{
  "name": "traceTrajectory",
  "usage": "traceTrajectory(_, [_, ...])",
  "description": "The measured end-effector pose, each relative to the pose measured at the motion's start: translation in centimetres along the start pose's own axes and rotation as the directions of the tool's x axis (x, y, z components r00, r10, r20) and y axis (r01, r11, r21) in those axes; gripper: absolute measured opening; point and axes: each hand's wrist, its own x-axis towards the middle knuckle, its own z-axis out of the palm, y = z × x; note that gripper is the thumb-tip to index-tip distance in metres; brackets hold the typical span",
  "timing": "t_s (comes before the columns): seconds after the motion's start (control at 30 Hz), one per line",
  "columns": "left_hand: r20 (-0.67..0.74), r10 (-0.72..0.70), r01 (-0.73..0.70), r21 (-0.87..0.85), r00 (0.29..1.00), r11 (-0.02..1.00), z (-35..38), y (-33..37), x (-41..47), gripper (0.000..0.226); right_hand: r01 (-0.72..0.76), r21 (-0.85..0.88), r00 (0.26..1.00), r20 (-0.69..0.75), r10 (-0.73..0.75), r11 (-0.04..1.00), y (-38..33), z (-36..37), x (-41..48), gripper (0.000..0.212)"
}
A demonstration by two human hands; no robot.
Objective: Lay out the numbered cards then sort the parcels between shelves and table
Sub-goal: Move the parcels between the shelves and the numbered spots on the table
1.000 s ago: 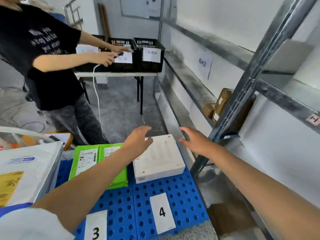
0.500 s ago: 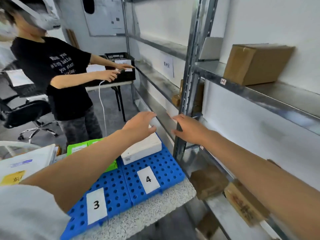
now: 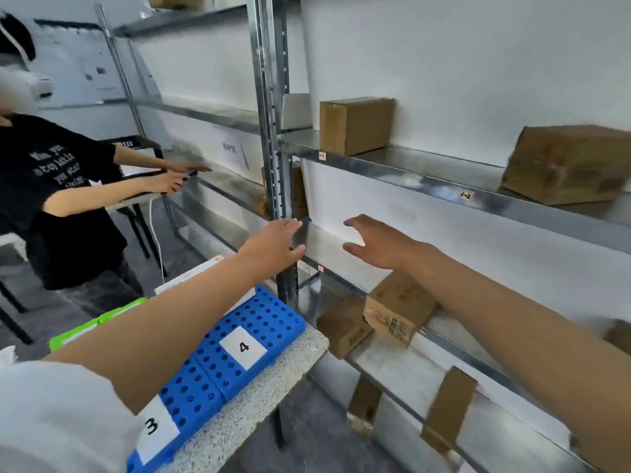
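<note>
Left hand (image 3: 277, 243) and right hand (image 3: 379, 243) spread empty at shelf post (image 3: 270, 131), white parcel (image 3: 192, 274) beneath left forearm

Left hand (image 3: 273, 244) and right hand (image 3: 379, 240) are raised with fingers spread, holding nothing, the left at the rack post (image 3: 271, 131), the right before the middle shelf (image 3: 326, 247). The worktop (image 3: 266, 380) carries blue mats (image 3: 273, 312) with card 3 (image 3: 152, 426) and card 4 (image 3: 243, 346), a white box (image 3: 191, 273) and green parcels (image 3: 75, 332). A brown carton (image 3: 355, 126) and a second carton (image 3: 566, 165) sit well apart on the upper shelf (image 3: 409, 179).
</note>
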Motion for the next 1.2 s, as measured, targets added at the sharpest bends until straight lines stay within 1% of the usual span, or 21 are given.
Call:
traceTrajectory(0.1, [-0.007,0.056,-0.056,-0.066,0.998,0.996,0.0,2.1,-1.4,0.054,-0.099,-0.014,0.995,-0.029,0.098,0.995,-0.2,-0.8,-4.0,0.057])
traceTrajectory(0.2, [0.036,0.153,-0.148,-0.115,0.988,0.982,0.7,3.4,-3.8,0.058,-0.214,-0.047,0.977,-0.004,0.214,0.976,-1.0,-1.1,-8.5,0.056])
traceTrajectory(0.27, [0.044,0.184,-0.177,-0.133,0.982,0.975,1.3,4.2,-4.9,0.06,-0.265,-0.028,0.964,0.011,0.265,0.964,-1.3,-1.6,-10.6,0.056])
traceTrajectory(0.33, [0.035,0.227,-0.219,-0.161,0.973,0.962,1.6,5.0,-6.5,0.06,-0.326,-0.005,0.945,-0.011,0.326,0.945,-2.2,-2.3,-13.7,0.054])
traceTrajectory(0.4, [0.052,0.273,-0.261,-0.164,0.961,0.951,2.0,6.1,-8.0,0.06,-0.355,0.005,0.934,-0.047,0.355,0.935,-3.2,-2.6,-17.2,0.053])
traceTrajectory(0.5, [0.071,0.331,-0.316,-0.164,0.941,0.935,2.2,8.2,-10.2,0.056,-0.393,-0.007,0.918,-0.055,0.392,0.919,-4.4,-2.3,-22.2,0.046])
traceTrajectory(0.53, [0.081,0.342,-0.324,-0.18,0.936,0.929,2.3,9.1,-10.9,0.054,-0.416,-0.014,0.908,-0.052,0.415,0.909,-4.5,-2.1,-23.9,0.045])
traceTrajectory(0.6, [0.089,0.379,-0.355,-0.209,0.921,0.911,2.3,10.9,-12.3,0.053,-0.465,-0.026,0.884,-0.055,0.463,0.885,-4.3,-1.7,-26.8,0.05])
traceTrajectory(0.67, [0.102,0.425,-0.4,-0.202,0.899,0.894,2.4,12.8,-13.9,0.055,-0.525,-0.037,0.85,-0.059,0.523,0.85,-4.0,-1.4,-29.8,0.055])
traceTrajectory(0.77, [0.117,0.487,-0.465,-0.175,0.866,0.868,2.7,15.6,-15.6,0.047,-0.597,-0.048,0.802,-0.077,0.593,0.801,-3.7,-1.6,-33.8,0.056])
traceTrajectory(0.87, [0.106,0.539,-0.521,-0.16,0.835,0.838,2.8,19.3,-17.1,0.04,-0.643,-0.074,0.766,-0.102,0.635,0.763,-3.2,-2.7,-38.6,0.057])
traceTrajectory(0.93, [0.084,0.579,-0.566,-0.141,0.811,0.812,2.6,22.1,-18.5,0.046,-0.661,-0.061,0.749,-0.112,0.653,0.748,-2.6,-3.7,-41.8,0.056])
traceTrajectory(1.0, [0.096,0.608,-0.585,-0.193,0.788,0.788,2.6,25.6,-20.4,0.053,-0.688,-0.056,0.723,-0.135,0.677,0.724,-1.9,-5.0,-45.5,0.055])
traceTrajectory(1.07, [0.09,0.65,-0.615,-0.246,0.755,0.749,3.1,29.5,-22.2,0.055,-0.718,-0.035,0.69,-0.172,0.703,0.696,-0.8,-6.0,-49.4,0.057])
traceTrajectory(1.13, [0.08,0.678,-0.641,-0.263,0.73,0.721,3.7,33.3,-23.8,0.055,-0.74,-0.015,0.662,-0.197,0.724,0.673,0.3,-6.6,-53.0,0.057])
traceTrajectory(1.2, [0.089,0.697,-0.656,-0.272,0.712,0.704,4.2,37.3,-25.8,0.056,-0.769,-0.011,0.628,-0.192,0.754,0.639,1.6,-7.0,-56.8,0.057])
